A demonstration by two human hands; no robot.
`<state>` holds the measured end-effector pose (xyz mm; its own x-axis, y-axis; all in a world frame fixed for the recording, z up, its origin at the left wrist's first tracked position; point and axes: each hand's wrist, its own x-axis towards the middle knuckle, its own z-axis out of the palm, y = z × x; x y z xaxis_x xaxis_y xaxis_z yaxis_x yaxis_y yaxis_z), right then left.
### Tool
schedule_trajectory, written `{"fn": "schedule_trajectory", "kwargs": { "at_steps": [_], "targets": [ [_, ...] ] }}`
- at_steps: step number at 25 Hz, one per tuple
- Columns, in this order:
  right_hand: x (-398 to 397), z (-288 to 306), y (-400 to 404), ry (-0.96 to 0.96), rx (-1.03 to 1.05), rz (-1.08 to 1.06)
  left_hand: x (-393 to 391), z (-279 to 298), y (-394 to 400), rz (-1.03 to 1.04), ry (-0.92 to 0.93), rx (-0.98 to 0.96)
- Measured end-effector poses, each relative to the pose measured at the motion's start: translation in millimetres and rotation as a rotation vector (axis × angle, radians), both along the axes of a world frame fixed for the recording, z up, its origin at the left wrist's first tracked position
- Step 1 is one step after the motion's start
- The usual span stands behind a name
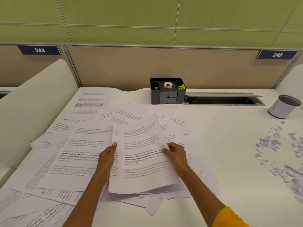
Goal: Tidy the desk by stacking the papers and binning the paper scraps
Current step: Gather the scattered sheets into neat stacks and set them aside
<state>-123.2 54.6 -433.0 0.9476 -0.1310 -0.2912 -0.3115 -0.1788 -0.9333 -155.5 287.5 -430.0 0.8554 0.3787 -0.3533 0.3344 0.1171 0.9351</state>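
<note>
Gripping a sheaf of printed sheets (144,154) by its two side edges, both hands hold it slightly raised above the loose papers (77,145) that lie scattered under and around it. The left hand (106,157) pinches the sheaf's left edge, thumb on top of the page and the other fingers hidden beneath. The right hand (176,154) pinches the right edge in the same way, thumb pressed on the printed face. Most of the loose papers spread left of the sheaf across the white desk (221,153), overlapping at odd angles, and a few poke out below and to its right. Well to the right of the sheaf lies a patch of torn paper scraps (278,149). Beyond the scraps, farther right and back, stands a small white bin (282,107). Straight behind the sheaf, against the partition, sits a black desk organiser (167,91) with a roll of tape (167,85) on top.
</note>
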Motion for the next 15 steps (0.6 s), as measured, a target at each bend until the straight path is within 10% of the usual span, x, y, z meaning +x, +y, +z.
{"fn": "schedule_trajectory", "kwargs": {
  "at_steps": [7,15],
  "targets": [
    [4,-2,5,-0.071,-0.145,0.052,0,-5,3,-0.109,-0.044,0.144],
    [2,-7,-11,0.011,-1.112,0.231,2,13,43,0.193,-0.127,-0.120]
  ]
}}
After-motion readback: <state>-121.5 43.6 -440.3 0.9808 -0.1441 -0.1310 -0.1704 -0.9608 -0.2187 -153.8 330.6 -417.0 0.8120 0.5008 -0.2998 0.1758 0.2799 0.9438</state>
